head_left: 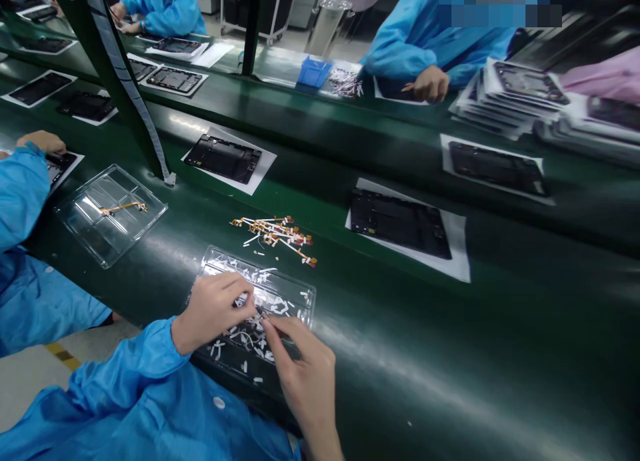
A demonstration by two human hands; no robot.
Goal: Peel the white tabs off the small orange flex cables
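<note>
My left hand [216, 309] and my right hand [306, 362] meet above a clear plastic tray [309, 300]. Thumb and forefinger are pinched together on each. Between the fingertips is a small dark piece [259, 312], too small to name; both hands seem to hold it. Many white paper-like scraps [280, 306] lie in the tray and spill past its near edge. Just beyond the tray sits a loose pile of orange and white flex cables [275, 231], with a few white bits around it.
Another clear tray [113, 214] at left holds an orange flex cable [125, 208]. Black device housings [400, 222] on white sheets lie along the green bench [450, 354]. A post [125, 81] rises at left. Co-workers in blue sleeves [20, 194] sit left and across, near stacked housings [500, 108].
</note>
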